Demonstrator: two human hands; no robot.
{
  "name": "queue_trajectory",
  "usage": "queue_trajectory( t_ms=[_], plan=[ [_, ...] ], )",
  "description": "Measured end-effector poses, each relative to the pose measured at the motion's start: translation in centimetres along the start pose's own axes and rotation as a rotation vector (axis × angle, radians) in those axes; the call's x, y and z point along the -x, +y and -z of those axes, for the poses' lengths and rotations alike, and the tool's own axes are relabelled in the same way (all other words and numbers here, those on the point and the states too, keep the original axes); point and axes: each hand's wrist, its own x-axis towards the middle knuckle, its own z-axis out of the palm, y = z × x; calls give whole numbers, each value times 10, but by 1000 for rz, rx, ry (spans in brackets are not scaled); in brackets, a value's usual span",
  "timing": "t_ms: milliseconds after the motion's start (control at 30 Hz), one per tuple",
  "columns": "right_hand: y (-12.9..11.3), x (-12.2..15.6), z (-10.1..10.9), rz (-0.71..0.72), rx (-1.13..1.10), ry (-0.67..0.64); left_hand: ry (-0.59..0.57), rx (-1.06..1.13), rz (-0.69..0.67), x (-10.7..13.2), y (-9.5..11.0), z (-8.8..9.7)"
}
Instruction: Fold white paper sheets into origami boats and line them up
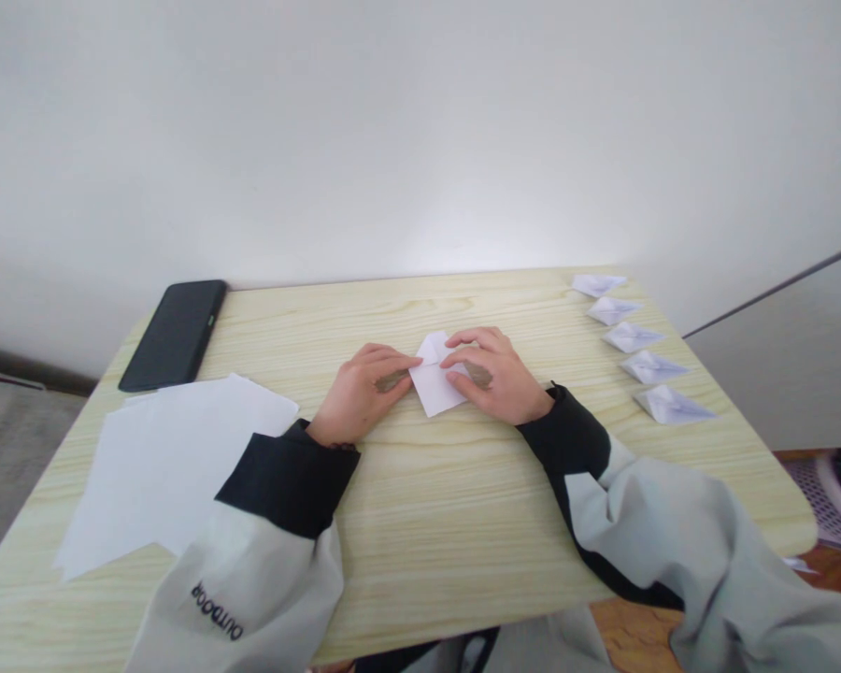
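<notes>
A small piece of folded white paper (pixel 435 391) lies near the middle of the wooden table, with a flap and a crease across its upper part. My left hand (pixel 362 388) pinches its left edge between thumb and fingertips. From the other side, my right hand (pixel 496 376) holds the paper's right part, its thumb and curled fingers on the top face. The right edge of the paper is partly hidden beneath those fingers.
Several folded paper boats (pixel 669 405) stand in a row along the right side of the table (pixel 420 542). On the left are loose white sheets (pixel 161 458), partly under my left sleeve, and a black phone (pixel 175 332). A white wall (pixel 406 140) rises behind.
</notes>
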Motion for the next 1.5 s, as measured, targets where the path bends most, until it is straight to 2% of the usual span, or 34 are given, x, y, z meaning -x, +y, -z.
queue_trajectory(
  t_ms=[133,267,333,467,533,667,933,1067,1233,1367,1500],
  plan=[
    [-2,0,2,61,3,-96,40,-116,-60,1,-4,1],
    [1,0,2,116,63,-98,28,-245,-54,2,-2,1],
    [3,0,1,93,125,-63,-21,-304,-65,2,1,1],
    [7,1,-4,-58,192,37,-137,-366,-108,2,6,-1],
    [8,1,-5,-124,176,84,-167,-378,-106,2,7,-1],
    [9,0,-3,-197,131,124,-146,-384,-77,3,9,-2],
    [9,-1,1,0,179,-12,-128,-406,-76,4,10,-3],
    [12,-3,1,18,95,-51,-95,-378,-66,5,8,-5],
    [11,-5,0,-74,-15,-17,-66,-363,-122,4,10,-3],
    [6,-4,-1,-179,67,-6,-81,-368,-211,3,12,-3],
    [3,-3,-2,-200,126,-39,-93,-349,-226,5,10,-5]
  ],
)
